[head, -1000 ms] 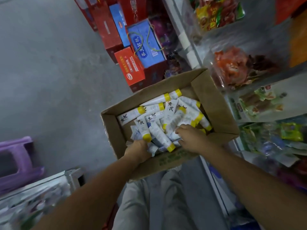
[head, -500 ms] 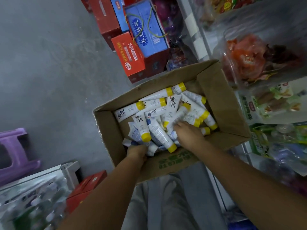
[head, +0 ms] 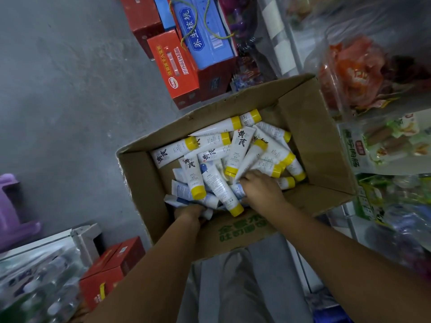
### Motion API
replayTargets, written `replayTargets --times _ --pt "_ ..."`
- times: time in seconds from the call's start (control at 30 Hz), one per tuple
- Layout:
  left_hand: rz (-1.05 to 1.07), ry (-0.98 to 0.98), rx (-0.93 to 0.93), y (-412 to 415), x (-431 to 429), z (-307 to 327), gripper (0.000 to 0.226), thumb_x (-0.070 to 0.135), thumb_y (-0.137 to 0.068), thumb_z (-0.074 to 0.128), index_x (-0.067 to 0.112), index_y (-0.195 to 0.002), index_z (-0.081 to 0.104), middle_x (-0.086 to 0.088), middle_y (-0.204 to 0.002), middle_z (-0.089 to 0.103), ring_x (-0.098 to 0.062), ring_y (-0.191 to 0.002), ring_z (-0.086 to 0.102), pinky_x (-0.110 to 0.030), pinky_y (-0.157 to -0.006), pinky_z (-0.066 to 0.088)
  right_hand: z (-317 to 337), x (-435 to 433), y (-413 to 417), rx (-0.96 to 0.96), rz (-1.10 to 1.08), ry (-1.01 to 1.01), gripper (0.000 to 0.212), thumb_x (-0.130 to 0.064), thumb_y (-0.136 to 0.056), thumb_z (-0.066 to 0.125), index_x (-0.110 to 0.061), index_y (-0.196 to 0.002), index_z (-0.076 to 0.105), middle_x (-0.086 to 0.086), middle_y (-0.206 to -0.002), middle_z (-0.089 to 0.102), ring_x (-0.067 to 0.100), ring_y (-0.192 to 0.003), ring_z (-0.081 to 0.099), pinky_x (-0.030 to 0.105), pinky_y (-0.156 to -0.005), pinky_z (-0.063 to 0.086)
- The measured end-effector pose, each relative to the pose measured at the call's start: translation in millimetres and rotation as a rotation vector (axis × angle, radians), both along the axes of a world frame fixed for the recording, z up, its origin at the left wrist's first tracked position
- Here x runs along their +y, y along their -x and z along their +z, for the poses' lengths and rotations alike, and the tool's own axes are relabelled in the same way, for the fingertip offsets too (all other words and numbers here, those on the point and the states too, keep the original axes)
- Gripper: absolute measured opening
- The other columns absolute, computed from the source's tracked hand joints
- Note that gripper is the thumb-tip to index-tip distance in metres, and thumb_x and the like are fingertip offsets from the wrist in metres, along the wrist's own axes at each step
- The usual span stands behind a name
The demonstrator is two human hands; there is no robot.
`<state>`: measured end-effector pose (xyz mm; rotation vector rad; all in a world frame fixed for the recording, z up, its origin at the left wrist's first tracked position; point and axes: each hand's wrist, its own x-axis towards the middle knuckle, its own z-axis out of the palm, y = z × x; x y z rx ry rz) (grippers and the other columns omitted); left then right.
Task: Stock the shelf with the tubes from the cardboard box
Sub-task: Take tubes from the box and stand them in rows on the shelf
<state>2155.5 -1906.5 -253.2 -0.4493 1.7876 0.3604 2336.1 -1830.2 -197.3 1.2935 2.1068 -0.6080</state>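
An open cardboard box [head: 310,136] rests on my lap, holding several white tubes with yellow caps [head: 240,145] in a loose heap. My left hand [head: 190,212] is down at the box's near-left corner, fingers curled among the tube ends there; what it grips is hidden. My right hand [head: 261,187] lies on the heap near the box's near wall, fingers bent down into the tubes, the fingertips hidden. The shelf [head: 289,54] rises on the right, packed with bagged snacks.
Red and blue gift boxes [head: 184,64] stand on the grey floor beyond the box. A purple stool [head: 14,213] is at the left edge. Bottled water packs [head: 35,287] and a red carton [head: 112,269] sit near left. Snack bags [head: 384,145] crowd the right.
The view has shifted so the box sits lower and closer. Both hands stay in the heap; the left has sunk deeper into the near-left corner, the right has edged slightly right.
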Motion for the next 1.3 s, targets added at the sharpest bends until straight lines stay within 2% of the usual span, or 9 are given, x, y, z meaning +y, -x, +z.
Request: replayTargets --times 0.1,0.23,0.47,0.6,0.73,0.93,1.07,1.2,1.3 --pt "-0.036 0.026 0.032 2 2 1 0.037 -0.009 -0.085 0.066 0.009 -0.113 0.05 -0.02 -0.107 0.06 -0.036 -0.097 0.061 -0.046 -0.085 0.054 1 -1 5 -0.043 0.003 -0.088 0.04 -0.032 -0.041 0.096 -0.02 -0.073 0.076 0.0 -0.076 0.064 0.019 -0.071 0.064 0.026 -0.053 0.05" --pt "-0.035 0.021 0.034 3 4 9 0.037 -0.003 -0.081 0.073 0.01 -0.109 0.053 -0.015 -0.087 0.061 -0.031 -0.074 0.06 -0.046 -0.077 0.057 5 -3 5 -0.061 -0.038 -0.069 0.036 -0.018 -0.09 0.06 -0.014 -0.127 0.058 0.007 -0.122 0.058 0.028 -0.115 0.053 0.037 -0.089 0.046" --pt "-0.055 0.0 -0.087 12 26 69 0.052 0.025 -0.078 0.078 0.014 -0.123 0.056 -0.01 -0.108 0.064 -0.029 -0.088 0.062 -0.036 -0.063 0.05 57 20 -2 -0.195 -0.079 -0.003 0.023 -0.023 -0.087 0.065 -0.021 -0.11 0.065 0.005 -0.117 0.056 0.027 -0.112 0.053 0.037 -0.088 0.047" --pt "-0.145 0.004 -0.042 21 44 104 0.039 0.042 -0.095 0.056 0.019 -0.126 0.049 -0.012 -0.126 0.055 -0.03 -0.106 0.053 -0.037 -0.081 0.042 91 33 -17 -0.194 -0.164 0.004 0.034 -0.025 -0.083 0.07 -0.021 -0.114 0.059 0.005 -0.118 0.055 0.026 -0.112 0.055 0.035 -0.084 0.049" --pt "-0.183 -0.084 -0.088 38 61 143 0.048 0.037 -0.097 0.058 0.011 -0.135 0.048 -0.017 -0.128 0.057 -0.035 -0.115 0.056 -0.04 -0.08 0.046 124 37 -32 -0.025 -0.417 -0.029 0.039 -0.025 -0.076 0.071 -0.021 -0.11 0.05 0.006 -0.107 0.059 0.028 -0.1 0.062 0.032 -0.071 0.049" --pt "-0.353 -0.304 -0.198 64 74 201 0.029 0.002 -0.083 0.074 -0.009 -0.108 0.065 -0.021 -0.085 0.07 -0.028 -0.063 0.069 -0.031 -0.044 0.055 172 45 -37 0.401 -0.913 0.04 0.026 -0.017 -0.078 0.074 -0.021 -0.094 0.054 0.003 -0.084 0.059 0.023 -0.075 0.058 0.03 -0.061 0.048" --pt "-0.52 -0.499 -0.279 73 91 246 0.034 0.011 -0.082 0.077 0.003 -0.115 0.069 -0.013 -0.097 0.075 -0.02 -0.073 0.071 -0.028 -0.056 0.057 213 50 -39 0.557 -1.029 0.059 0.03 -0.007 -0.08 0.076 -0.009 -0.106 0.06 -0.002 -0.083 0.057 0.007 -0.068 0.052 0.015 -0.052 0.037" --pt "-0.636 -0.664 -0.307 74 110 291 0.038 0.007 -0.081 0.077 0.007 -0.116 0.065 -0.013 -0.105 0.075 -0.027 -0.089 0.072 -0.037 -0.07 0.061 255 49 -47 0.655 -1.127 0.013 0.029 -0.01 -0.077 0.079 -0.015 -0.101 0.063 -0.001 -0.099 0.069 0.015 -0.092 0.065 0.037 -0.081 0.055" --pt "-0.694 -0.789 -0.328 68 126 325 0.044 0.004 -0.075 0.08 0.008 -0.117 0.066 -0.017 -0.113 0.072 -0.033 -0.099 0.07 -0.047 -0.085 0.058 293 47 -53 0.728 -1.158 -0.021 0.028 -0.008 -0.08 0.077 -0.01 -0.103 0.061 -0.001 -0.097 0.067 0.015 -0.093 0.064 0.03 -0.076 0.053"
